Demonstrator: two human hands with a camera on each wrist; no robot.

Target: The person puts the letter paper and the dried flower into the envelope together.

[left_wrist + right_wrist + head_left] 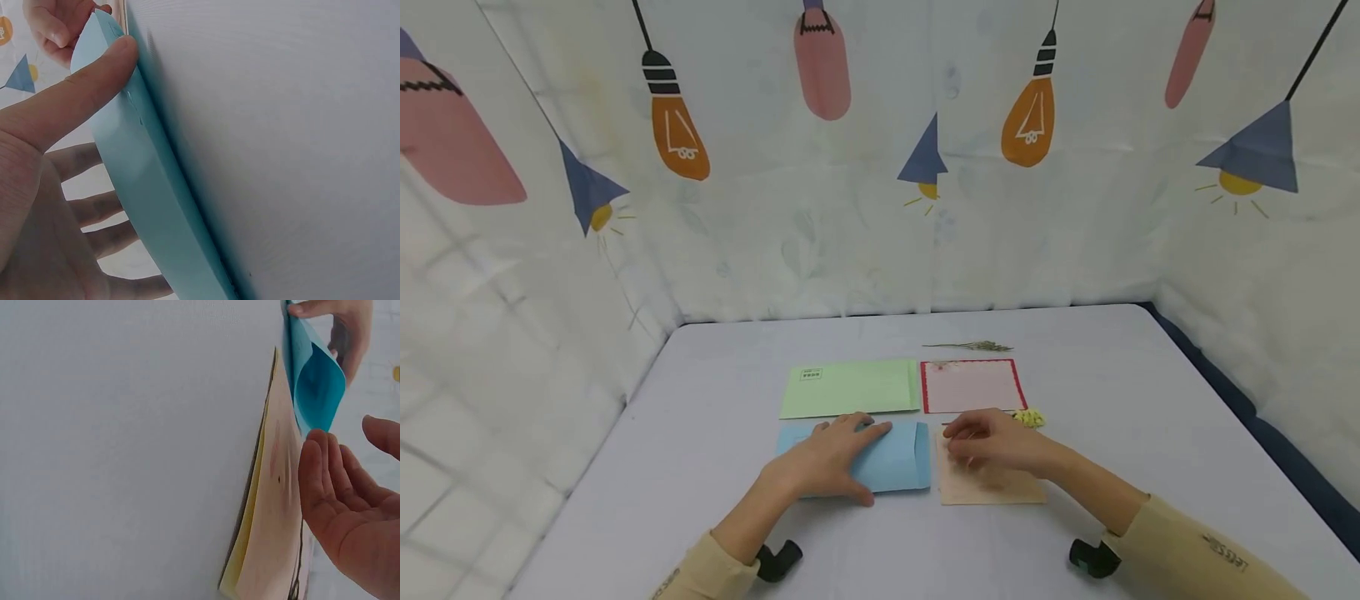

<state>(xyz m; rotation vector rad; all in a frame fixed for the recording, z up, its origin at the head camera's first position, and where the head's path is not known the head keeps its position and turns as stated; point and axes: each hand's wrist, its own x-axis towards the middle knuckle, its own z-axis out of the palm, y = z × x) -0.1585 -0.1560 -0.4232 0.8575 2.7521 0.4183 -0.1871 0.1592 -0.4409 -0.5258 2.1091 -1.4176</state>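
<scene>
A light blue envelope lies on the table under my left hand. That hand grips it across its width, with the thumb at the near edge and the fingers spread along the far side. In the right wrist view the mouth of the envelope bulges apart, facing the right hand. My right hand hovers above a stack of beige paper, its fingers loosely bent and holding nothing. In the right wrist view its fingertips are close to the envelope's mouth.
Behind the blue envelope lies a green envelope. A pink card with a red border sits beside it, with a dried sprig farther back. Small yellow flowers show by the right hand. A printed curtain encloses the table.
</scene>
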